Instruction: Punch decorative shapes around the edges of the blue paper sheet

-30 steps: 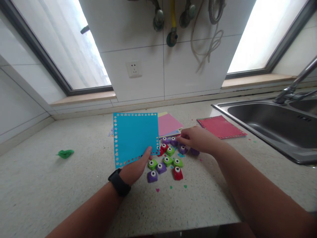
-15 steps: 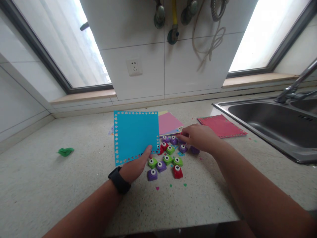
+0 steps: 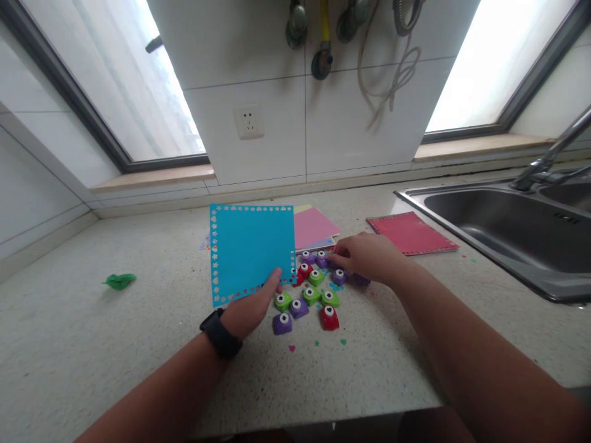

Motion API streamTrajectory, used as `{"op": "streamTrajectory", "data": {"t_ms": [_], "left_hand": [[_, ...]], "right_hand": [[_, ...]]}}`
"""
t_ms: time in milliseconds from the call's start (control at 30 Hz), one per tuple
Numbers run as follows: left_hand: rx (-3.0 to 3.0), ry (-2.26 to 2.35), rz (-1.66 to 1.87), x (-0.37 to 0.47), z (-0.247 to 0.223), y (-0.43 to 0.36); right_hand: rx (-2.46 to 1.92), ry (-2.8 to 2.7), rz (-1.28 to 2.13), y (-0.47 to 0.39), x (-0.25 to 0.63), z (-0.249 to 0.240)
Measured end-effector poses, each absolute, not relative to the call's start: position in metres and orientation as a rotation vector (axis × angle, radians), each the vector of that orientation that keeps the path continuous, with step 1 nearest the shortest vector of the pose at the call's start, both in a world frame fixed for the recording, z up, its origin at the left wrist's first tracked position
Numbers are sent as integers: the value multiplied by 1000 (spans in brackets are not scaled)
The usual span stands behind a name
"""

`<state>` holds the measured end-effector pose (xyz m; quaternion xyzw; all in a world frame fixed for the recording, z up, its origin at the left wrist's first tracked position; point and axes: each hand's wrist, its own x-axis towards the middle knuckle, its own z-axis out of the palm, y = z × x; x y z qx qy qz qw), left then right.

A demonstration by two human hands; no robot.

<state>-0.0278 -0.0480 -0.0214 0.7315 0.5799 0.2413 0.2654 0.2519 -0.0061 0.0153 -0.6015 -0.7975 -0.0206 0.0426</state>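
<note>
My left hand (image 3: 253, 306), below a black wristband, pinches the lower right edge of a blue paper sheet (image 3: 252, 249) with its thumb in front. Small flower, heart and star holes line the sheet's edges. My right hand (image 3: 362, 253) is over the back right of a group of small craft punches, fingers curled together beside a purple punch (image 3: 322, 258); what they hold, if anything, is hidden. Nearer me lie another purple punch (image 3: 282, 323), a green punch (image 3: 311, 295) and a red punch (image 3: 329, 317). Part of a purple punch (image 3: 361, 280) shows under my right palm.
Pink paper (image 3: 316, 227) lies on a stack behind the punches. Red paper (image 3: 415, 232) with a punched border is to the right, near the steel sink (image 3: 489, 234). A crumpled green piece (image 3: 119, 281) lies left. Paper cutouts (image 3: 343, 342) dot the counter (image 3: 152, 351).
The whole view has shifted very slightly. Both hands keep nearly the same pose; the blue sheet and the punches stay in place.
</note>
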Motion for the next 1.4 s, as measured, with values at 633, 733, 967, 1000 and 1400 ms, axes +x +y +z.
{"op": "streamTrajectory", "data": {"t_ms": [633,733,967,1000,1400], "left_hand": [[1836,1505,736,-46,-51,-32],[1832,1512,706,-46,-51,-32],[1826,1489,753,-47,-55,-31],[1814,1488,773,-47,-56,-30],[1750,1541,817,-42,-53,-32]], "right_hand": [[-916,-2555,282,-25,223,22],[-860,-2608,383,-28,221,22],[-896,-2692,535,-28,230,23],[-918,-2692,515,-28,231,23],[-1182,-2576,114,-25,204,5]]}}
